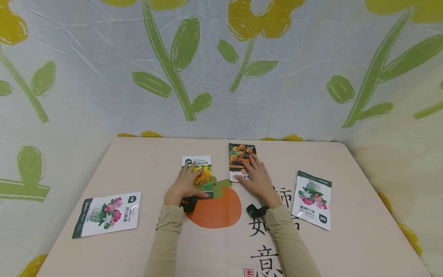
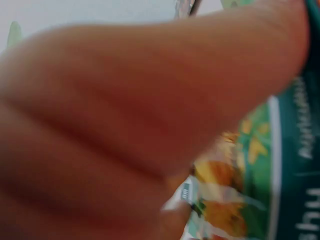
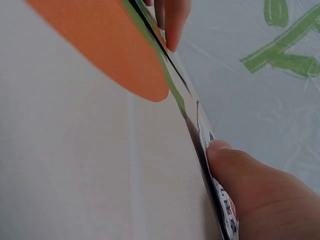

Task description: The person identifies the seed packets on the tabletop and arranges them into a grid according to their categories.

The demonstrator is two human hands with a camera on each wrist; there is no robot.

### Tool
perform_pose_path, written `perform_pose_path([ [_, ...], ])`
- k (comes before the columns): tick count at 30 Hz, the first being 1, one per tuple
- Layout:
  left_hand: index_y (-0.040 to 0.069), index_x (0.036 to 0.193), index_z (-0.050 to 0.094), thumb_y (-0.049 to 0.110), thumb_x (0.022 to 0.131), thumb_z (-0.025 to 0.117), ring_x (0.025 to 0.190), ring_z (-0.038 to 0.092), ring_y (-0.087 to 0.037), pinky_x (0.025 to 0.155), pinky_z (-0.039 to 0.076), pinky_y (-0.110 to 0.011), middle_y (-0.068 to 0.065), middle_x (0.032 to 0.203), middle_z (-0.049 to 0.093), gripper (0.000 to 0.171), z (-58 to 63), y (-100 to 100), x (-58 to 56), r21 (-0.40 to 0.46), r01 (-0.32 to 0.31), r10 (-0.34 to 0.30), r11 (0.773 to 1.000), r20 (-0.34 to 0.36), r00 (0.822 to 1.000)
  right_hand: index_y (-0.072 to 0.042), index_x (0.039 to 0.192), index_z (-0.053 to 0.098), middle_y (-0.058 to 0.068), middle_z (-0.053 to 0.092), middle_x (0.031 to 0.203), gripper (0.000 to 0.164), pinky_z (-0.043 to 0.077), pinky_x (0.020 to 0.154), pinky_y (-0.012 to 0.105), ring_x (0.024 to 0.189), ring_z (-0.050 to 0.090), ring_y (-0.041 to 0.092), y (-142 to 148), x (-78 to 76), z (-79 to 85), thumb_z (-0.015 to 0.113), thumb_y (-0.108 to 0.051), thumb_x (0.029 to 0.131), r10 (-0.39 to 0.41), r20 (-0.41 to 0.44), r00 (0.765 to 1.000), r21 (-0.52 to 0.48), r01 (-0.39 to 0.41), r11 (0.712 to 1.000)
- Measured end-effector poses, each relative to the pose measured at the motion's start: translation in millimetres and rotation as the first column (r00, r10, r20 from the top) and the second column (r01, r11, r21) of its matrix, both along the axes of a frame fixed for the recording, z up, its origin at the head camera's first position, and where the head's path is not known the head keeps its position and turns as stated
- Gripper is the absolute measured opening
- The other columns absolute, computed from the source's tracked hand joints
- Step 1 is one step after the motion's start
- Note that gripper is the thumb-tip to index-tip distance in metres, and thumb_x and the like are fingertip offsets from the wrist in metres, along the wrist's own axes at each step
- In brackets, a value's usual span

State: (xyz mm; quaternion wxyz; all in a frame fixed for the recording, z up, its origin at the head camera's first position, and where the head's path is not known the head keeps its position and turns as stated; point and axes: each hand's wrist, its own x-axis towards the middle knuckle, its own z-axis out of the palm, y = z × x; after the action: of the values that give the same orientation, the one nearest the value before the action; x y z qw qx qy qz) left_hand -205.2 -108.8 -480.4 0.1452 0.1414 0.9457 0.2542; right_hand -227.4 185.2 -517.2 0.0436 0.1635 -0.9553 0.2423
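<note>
My left hand [image 1: 185, 182] rests with spread fingers over a seed packet [image 1: 207, 175] that shows a yellow flower and a dark green lower band. In the left wrist view the thumb fills much of the picture, beside the packet's green end [image 2: 292, 165]. Farther right, my right hand [image 1: 257, 180] touches a second seed packet [image 1: 237, 154], printed with orange flowers on black. Its fingers lie extended over the right side. The right wrist view shows the thumb [image 3: 240, 170] on this packet's edge, close to the tabletop. Both packets lie flat, partly hidden by the hands.
A seed packet with pink flowers [image 1: 109, 215] lies at the left of the table, and a similar packet [image 1: 312, 200] lies at the right. The cloth [image 1: 214, 250] bears an orange fruit print and black characters. Behind the table hangs a flower-patterned curtain [image 1: 277, 104].
</note>
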Motion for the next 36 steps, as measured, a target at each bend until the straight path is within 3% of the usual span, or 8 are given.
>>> perform_pose_path([
  [8, 0.011, 0.153, 0.038, 0.041, 0.079, 0.084, 0.15, -0.004, -0.041, 0.118, 0.001, -0.061, -0.015, 0.165, 0.013, 0.093, -8.2, 1.0, -4.5, 0.055, 0.038, -0.036, 0.998, -0.039, 0.999, -0.012, 0.153, 0.04, 0.021, 0.022, 0.161, 0.074, 0.007, 0.12, 0.056, 0.15, 0.011, 0.039, 0.2, 0.1, 0.2, 0.063, -0.049, 0.093, 0.0, -0.013, 1.0, -0.003, 0.0, 1.0],
  [14, 0.013, 0.155, 0.034, 0.041, 0.083, 0.08, 0.149, -0.01, -0.041, 0.118, -0.004, -0.06, -0.014, 0.165, 0.007, 0.089, -12.7, 0.2, -5.5, 0.055, 0.07, -0.067, 0.996, -0.048, 0.997, -0.013, 0.153, 0.039, 0.021, 0.021, 0.161, 0.074, 0.006, 0.12, 0.055, 0.15, 0.01, 0.038, 0.6, -1.1, -1.8, 0.062, -0.05, 0.093, 0.0, -0.006, 1.0, 0.0, 0.0, 1.0],
  [21, 0.018, 0.155, 0.035, 0.043, 0.084, 0.077, 0.148, -0.016, -0.041, 0.118, -0.006, -0.058, -0.013, 0.166, 0.001, 0.086, -19.6, 4.4, -5.6, 0.095, 0.024, -0.019, 0.995, -0.056, 0.998, -0.013, 0.153, 0.039, 0.021, 0.021, 0.161, 0.074, 0.006, 0.12, 0.056, 0.15, 0.01, 0.038, 1.7, -0.3, -1.1, 0.062, -0.05, 0.093, 0.0, -0.006, 1.0, 0.002, 0.0, 1.0],
  [24, 0.018, 0.153, 0.039, 0.042, 0.084, 0.077, 0.149, -0.015, -0.04, 0.118, -0.006, -0.058, -0.013, 0.166, 0.004, 0.082, -22.3, 5.1, -6.0, 0.129, 0.017, -0.007, 0.991, -0.082, 0.997, -0.013, 0.153, 0.039, 0.021, 0.021, 0.161, 0.075, 0.005, 0.12, 0.056, 0.15, 0.009, 0.038, 1.5, -0.3, -0.4, 0.063, -0.05, 0.093, 0.002, -0.002, 1.0, -0.001, -0.002, 1.0],
  [31, 0.016, 0.149, 0.047, 0.044, 0.086, 0.075, 0.15, -0.003, -0.041, 0.119, -0.003, -0.059, -0.017, 0.163, 0.016, 0.074, -32.5, 3.5, -10.8, 0.141, 0.068, -0.037, 0.988, -0.207, 0.978, -0.014, 0.153, 0.039, 0.02, 0.022, 0.161, 0.074, 0.007, 0.12, 0.056, 0.15, 0.01, 0.038, 1.1, -0.7, -1.0, 0.062, -0.05, 0.093, 0.0, -0.008, 1.0, -0.005, 0.0, 1.0],
  [36, 0.017, 0.148, 0.049, 0.045, 0.088, 0.072, 0.151, 0.0, -0.039, 0.12, -0.003, -0.056, -0.014, 0.163, 0.02, 0.07, -36.6, 3.8, -13.4, 0.148, 0.081, -0.045, 0.986, -0.232, 0.972, -0.013, 0.153, 0.04, 0.021, 0.023, 0.161, 0.075, 0.008, 0.12, 0.057, 0.15, 0.012, 0.039, 0.9, -0.5, -0.8, 0.062, -0.051, 0.092, -0.007, -0.012, 1.0, 0.001, 0.007, 1.0],
])
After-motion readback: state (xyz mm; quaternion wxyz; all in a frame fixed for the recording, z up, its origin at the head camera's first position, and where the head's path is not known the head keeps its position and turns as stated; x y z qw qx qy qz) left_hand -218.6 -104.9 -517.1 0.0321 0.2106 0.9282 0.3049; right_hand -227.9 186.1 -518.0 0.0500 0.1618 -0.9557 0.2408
